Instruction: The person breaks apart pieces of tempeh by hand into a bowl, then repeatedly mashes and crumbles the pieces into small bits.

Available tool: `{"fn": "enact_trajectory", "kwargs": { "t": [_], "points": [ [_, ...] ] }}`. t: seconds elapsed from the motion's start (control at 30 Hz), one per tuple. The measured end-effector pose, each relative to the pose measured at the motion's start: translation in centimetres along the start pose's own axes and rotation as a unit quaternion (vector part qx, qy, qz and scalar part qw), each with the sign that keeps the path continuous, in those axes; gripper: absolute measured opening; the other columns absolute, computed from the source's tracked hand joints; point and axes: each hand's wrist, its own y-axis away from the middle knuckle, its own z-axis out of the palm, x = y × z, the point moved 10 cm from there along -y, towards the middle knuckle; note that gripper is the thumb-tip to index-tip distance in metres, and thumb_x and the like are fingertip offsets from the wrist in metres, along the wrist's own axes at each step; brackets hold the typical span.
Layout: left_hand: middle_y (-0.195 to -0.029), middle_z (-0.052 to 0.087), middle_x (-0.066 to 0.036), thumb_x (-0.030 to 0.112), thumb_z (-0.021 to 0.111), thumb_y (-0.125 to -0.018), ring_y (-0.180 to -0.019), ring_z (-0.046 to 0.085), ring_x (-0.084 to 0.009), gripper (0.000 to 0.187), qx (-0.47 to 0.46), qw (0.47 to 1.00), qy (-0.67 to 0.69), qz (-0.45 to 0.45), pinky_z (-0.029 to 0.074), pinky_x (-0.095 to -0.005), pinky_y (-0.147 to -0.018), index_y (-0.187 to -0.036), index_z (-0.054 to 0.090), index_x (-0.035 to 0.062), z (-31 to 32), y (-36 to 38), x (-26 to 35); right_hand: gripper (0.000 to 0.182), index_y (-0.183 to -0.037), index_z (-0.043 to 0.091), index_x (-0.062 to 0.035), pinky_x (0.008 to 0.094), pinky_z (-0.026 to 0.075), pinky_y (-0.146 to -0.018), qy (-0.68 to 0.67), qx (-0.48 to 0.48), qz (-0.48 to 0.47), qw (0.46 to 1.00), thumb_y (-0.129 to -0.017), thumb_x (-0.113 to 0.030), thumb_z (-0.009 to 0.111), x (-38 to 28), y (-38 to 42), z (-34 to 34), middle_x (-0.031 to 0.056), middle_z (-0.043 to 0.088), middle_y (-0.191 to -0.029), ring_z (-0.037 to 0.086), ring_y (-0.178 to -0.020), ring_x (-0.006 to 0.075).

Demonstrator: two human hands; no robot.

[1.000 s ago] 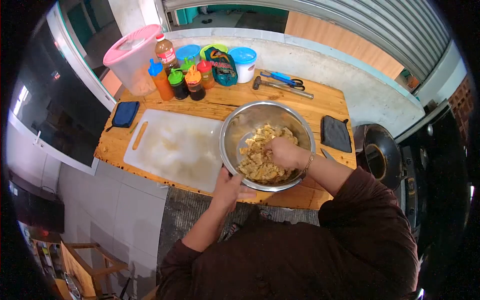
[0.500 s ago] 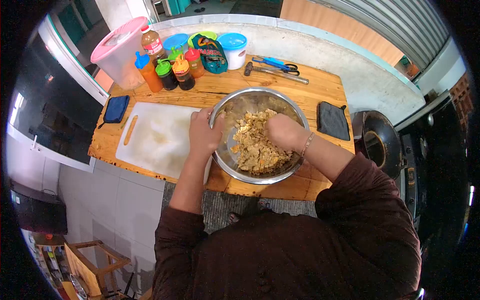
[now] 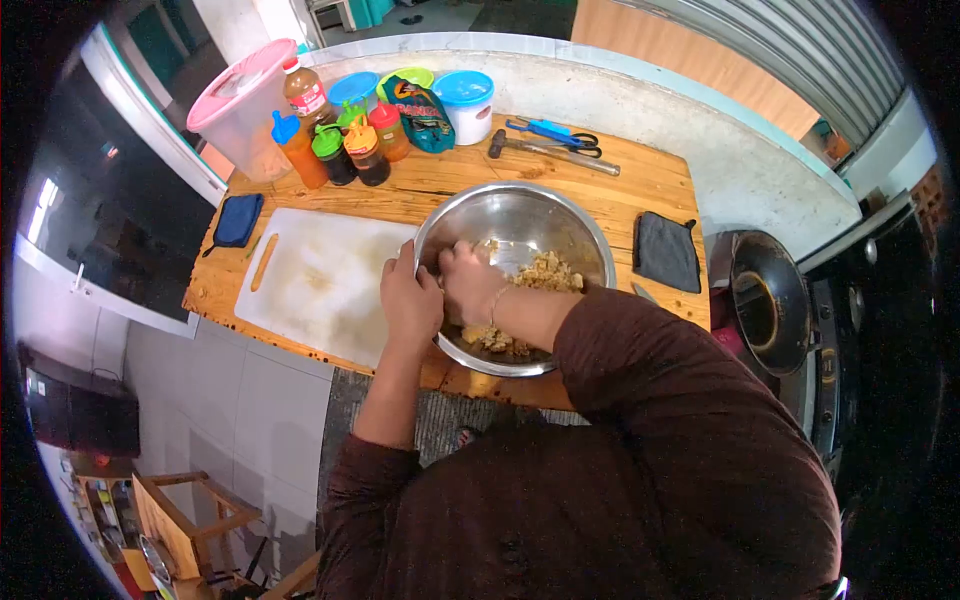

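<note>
A large metal bowl point(image 3: 590, 225) stands on the wooden table and holds a crumbly brown mixture point(image 3: 548, 272). My left hand point(image 3: 411, 303) grips the bowl's left rim, with the thumb side against the metal. Inside the bowl, at its left wall, is my right hand point(image 3: 470, 285), its fingers curled down into the mixture. What those fingers hold, if anything, is hidden. My right forearm crosses over the front part of the mixture. A white cutting board point(image 3: 335, 262) lies left of the bowl, beside my left hand.
Sauce bottles point(image 3: 366, 152), a pink-lidded container point(image 3: 250, 120) and lidded tubs point(image 3: 465, 105) stand at the back left. A hammer point(image 3: 560, 152) and scissors point(image 3: 558, 131) lie behind the bowl. Dark cloths point(image 3: 667, 250) point(image 3: 236, 220) lie near both sides. A wok point(image 3: 770, 290) is at right.
My right hand has moved left across the bowl, from the mixture's right side to the left wall. Bare metal now shows at the bowl's back. My left hand still holds the rim.
</note>
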Motion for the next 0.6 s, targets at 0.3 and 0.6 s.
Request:
{"fn": "enact_trajectory", "kwargs": {
  "t": [0.3,0.6],
  "points": [
    [-0.1,0.06,-0.026,0.001,0.054,-0.084,-0.092,0.06,-0.0438,0.042,0.074,0.997,0.03,-0.025,0.048,-0.0487,-0.084,-0.126,0.056,-0.0014,-1.2,2.9,0.7,0.026,-0.103,0.065,-0.0038,0.0478,0.055,-0.073,0.066,-0.178,-0.112,0.975,-0.09,-0.021,0.05,-2.5,3.3,1.5,0.0238,0.068,-0.093,0.068,-0.086,0.0386],
    [-0.106,0.062,-0.026,-0.001,0.056,-0.081,-0.099,0.059,-0.0433,0.042,0.121,0.989,-0.001,-0.088,0.048,-0.0482,-0.089,-0.123,0.057,-0.0012,-1.6,4.3,-0.2,0.026,-0.091,0.073,-0.0062,0.0456,0.056,-0.074,0.133,-0.162,-0.074,0.975,-0.085,-0.028,0.06,-0.8,-0.4,1.4,0.0172,0.071,-0.091,0.07,-0.083,0.0349]
  ]
}}
